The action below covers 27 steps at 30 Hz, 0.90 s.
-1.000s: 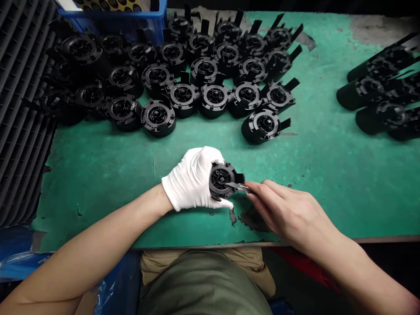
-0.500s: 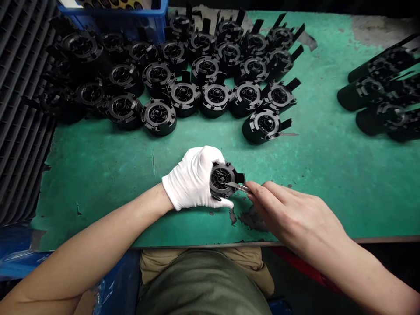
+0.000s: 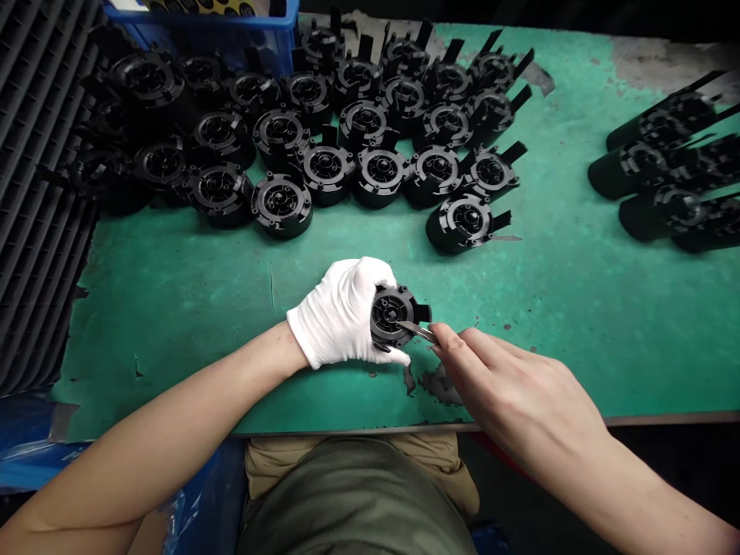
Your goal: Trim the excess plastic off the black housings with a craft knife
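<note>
My left hand (image 3: 347,312), in a white glove, is wrapped around a round black plastic housing (image 3: 378,330) above the table's front half. The ribbed, ringed face of the housing points up toward me, and a flat tab sticks out on its right. Bare and closed, my right hand (image 3: 514,378) pinches a slim silver craft knife (image 3: 425,333). The pointed blade reaches over the face of the housing near its centre; whether it touches the plastic I cannot tell. The knife's handle is mostly hidden in my fingers.
Several similar black housings (image 3: 381,169) stand grouped across the back left of the green table (image 3: 196,308). More housings (image 3: 641,166) stand at the right. A blue bin (image 3: 231,38) sits behind the left group, and a dark slatted surface (image 3: 40,193) borders the table's left side.
The knife and my right hand have shifted very slightly. My left hand keeps the housing in nearly the same place. The view has turned a little, moving the right-hand housings leftward.
</note>
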{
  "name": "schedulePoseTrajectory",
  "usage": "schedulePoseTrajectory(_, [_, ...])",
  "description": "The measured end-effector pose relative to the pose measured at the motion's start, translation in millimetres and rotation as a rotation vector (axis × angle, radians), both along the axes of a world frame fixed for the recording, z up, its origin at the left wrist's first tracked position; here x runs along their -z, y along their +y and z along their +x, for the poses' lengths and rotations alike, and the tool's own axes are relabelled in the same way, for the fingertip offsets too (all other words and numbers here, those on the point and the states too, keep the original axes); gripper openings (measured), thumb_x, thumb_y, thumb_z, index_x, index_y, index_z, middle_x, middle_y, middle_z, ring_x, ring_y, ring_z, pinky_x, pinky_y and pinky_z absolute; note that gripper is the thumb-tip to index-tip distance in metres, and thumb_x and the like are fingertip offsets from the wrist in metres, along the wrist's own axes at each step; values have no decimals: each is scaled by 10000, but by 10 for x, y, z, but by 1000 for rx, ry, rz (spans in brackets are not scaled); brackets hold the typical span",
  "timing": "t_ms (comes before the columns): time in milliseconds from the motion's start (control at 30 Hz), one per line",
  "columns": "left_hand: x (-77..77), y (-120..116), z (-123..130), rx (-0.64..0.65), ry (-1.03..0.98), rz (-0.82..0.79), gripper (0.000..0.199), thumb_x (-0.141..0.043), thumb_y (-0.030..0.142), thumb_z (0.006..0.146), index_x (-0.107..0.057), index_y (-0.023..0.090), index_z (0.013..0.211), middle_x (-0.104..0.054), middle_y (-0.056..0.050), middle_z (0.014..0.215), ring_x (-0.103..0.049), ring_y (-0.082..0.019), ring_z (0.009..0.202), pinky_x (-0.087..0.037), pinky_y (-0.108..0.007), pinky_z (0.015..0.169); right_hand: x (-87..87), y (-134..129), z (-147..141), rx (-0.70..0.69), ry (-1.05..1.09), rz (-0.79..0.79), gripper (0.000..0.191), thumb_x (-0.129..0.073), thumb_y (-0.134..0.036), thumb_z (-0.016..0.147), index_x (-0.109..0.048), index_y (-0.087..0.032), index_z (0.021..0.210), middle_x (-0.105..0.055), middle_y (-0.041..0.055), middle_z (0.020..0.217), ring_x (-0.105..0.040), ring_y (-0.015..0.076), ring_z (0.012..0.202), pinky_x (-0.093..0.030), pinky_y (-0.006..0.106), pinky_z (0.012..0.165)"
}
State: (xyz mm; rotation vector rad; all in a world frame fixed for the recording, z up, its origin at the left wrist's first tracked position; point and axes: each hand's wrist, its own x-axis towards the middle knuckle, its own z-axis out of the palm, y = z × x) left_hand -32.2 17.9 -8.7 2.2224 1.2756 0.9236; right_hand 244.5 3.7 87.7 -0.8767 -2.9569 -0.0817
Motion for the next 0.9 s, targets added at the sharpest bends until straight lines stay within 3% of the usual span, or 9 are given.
schedulePoseTrajectory(267, [9,6,-14,6,-25,-7,1083,-874,979,644,-477,230,1317,-705,-130,1245,-764,-375,1117,-604,-565,1057,21,-134,-65,76,-47,49,304,-490,-83,1107,-606,-53,1386,-602,-1,846,-445,168,598,-316,360,555])
schedulePoseTrajectory(400, [-27,70,-59,58,-41,-76,1138,-887,1020,543,-496,229,1262,-717,-129,1209,-774,-384,1085,-620,-572,1043,50,-263,-138,160,-48,51,287,-502,-143,1147,-622,-55,1392,-621,8,863,-532,171,645,-339,362,589])
schedulePoseTrajectory(600, [-36,135,-154,153,-64,-36,1090,-946,936,587,-492,230,1282,-731,-154,1302,-785,-376,1143,-617,-540,1069,151,-450,-268,308,-5,81,261,-560,-228,1174,-668,-84,1364,-608,-21,816,-582,151,608,-343,356,575])
schedulePoseTrajectory(900, [5,111,-142,117,-35,-49,1115,-974,914,562,-506,235,1313,-738,-159,1337,-785,-394,1195,-600,-545,1101,83,-500,-403,359,-61,83,240,-517,-240,1184,-713,-111,1235,-588,-22,772,-546,148,531,-272,360,527])
